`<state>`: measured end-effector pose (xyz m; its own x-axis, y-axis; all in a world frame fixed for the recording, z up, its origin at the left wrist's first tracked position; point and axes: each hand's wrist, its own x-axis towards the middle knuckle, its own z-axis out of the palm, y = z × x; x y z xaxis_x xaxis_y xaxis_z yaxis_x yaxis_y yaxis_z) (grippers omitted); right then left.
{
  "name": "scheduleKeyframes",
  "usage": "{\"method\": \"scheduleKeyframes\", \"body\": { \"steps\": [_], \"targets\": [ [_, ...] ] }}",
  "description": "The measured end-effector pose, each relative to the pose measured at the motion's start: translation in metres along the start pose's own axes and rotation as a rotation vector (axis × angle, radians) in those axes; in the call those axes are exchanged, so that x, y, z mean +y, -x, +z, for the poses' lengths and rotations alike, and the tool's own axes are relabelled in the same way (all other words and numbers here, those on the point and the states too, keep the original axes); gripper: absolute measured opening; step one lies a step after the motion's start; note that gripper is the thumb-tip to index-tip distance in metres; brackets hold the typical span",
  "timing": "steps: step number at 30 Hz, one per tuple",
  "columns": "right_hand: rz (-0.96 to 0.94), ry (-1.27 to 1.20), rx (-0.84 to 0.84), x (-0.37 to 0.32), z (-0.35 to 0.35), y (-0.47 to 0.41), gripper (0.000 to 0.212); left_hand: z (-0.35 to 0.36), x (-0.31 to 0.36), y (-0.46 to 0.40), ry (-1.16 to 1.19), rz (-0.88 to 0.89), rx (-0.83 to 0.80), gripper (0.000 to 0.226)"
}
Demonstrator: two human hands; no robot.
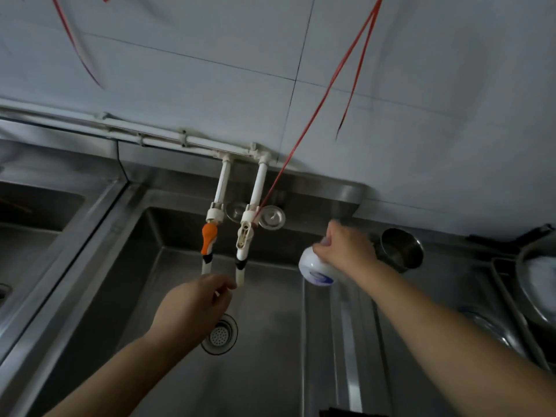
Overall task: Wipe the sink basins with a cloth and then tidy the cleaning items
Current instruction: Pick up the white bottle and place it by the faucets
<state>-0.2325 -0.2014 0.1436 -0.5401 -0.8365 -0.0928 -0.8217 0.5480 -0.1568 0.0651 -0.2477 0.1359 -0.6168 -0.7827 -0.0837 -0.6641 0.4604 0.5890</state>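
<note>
A steel sink basin (264, 299) fills the middle of the head view, with a round drain strainer (221, 335) in its floor. My right hand (343, 246) grips the top of a white bottle with a blue label (316, 267), held tilted above the basin's right rim. My left hand (195, 305) hovers over the basin just below two taps, one with an orange handle (209, 237) and one with a white handle (245, 236). Its fingers are curled near the spouts; whether they pinch anything is unclear. No cloth is visible.
A second basin (33, 212) lies to the left. A steel cup (401, 249) stands behind the bottle. A drain rack with a bowl (538, 284) sits at the right edge. Two round steel plugs (270, 216) hang on the back wall. Red strings (319, 109) dangle over the taps.
</note>
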Motion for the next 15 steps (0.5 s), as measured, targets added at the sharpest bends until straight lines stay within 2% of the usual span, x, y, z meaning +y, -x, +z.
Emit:
{"method": "scheduleKeyframes", "body": {
  "steps": [9,15],
  "targets": [
    [-0.084,0.015,0.036,0.026,-0.008,-0.107,0.025,0.001,0.012,-0.029,-0.019,0.020,-0.036,0.020],
    [-0.148,0.075,0.079,0.027,0.003,-0.143,0.032,0.004,0.009,-0.036,-0.004,0.000,-0.057,0.020]
  ]
}}
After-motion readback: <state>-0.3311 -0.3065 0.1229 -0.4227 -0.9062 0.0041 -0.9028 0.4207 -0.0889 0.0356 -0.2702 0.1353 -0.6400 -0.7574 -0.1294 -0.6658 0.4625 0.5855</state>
